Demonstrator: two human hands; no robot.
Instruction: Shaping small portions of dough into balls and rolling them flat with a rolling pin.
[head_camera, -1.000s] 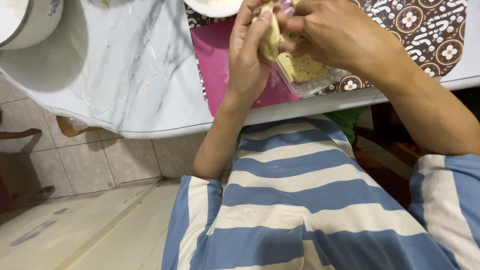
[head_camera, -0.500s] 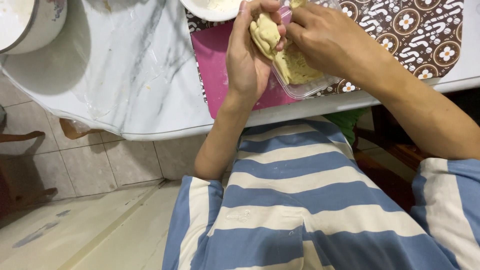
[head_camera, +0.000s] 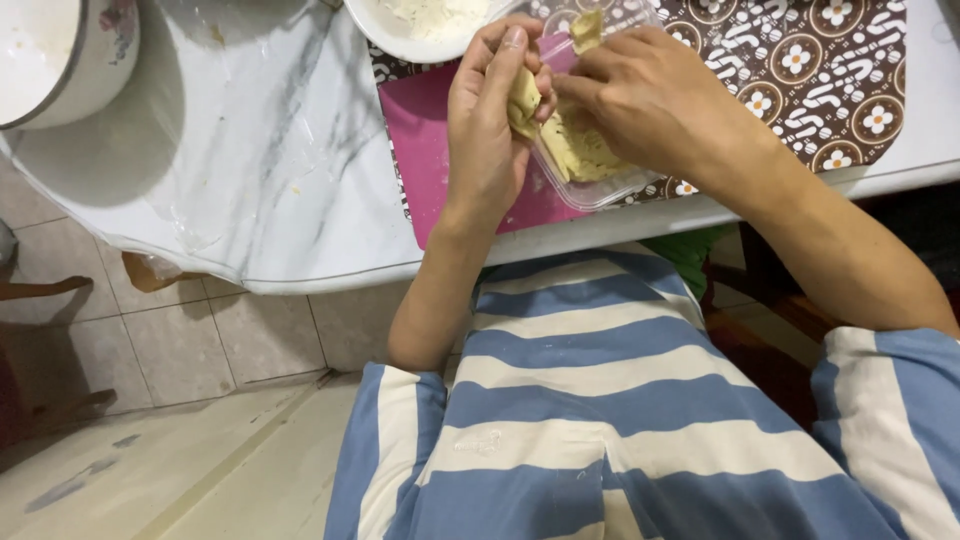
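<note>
My left hand (head_camera: 487, 120) is curled around a pale yellow lump of dough (head_camera: 523, 97), held above the table edge. My right hand (head_camera: 640, 95) meets it from the right, its fingers pinching the same lump. Just below both hands stands a clear plastic container (head_camera: 600, 190) holding more yellow dough (head_camera: 575, 150). It rests partly on a magenta cutting board (head_camera: 425, 140).
A white bowl (head_camera: 430, 25) with flour sits at the top edge, behind the hands. A white enamel pot (head_camera: 60, 55) stands at the far left on the marble tabletop (head_camera: 250, 150). A brown patterned mat (head_camera: 810, 70) covers the right side. Tiled floor lies below.
The view has shifted down a little, so the hands sit lower in frame. Both hands keep working the dough lump, with the fingers turned slightly around it.
</note>
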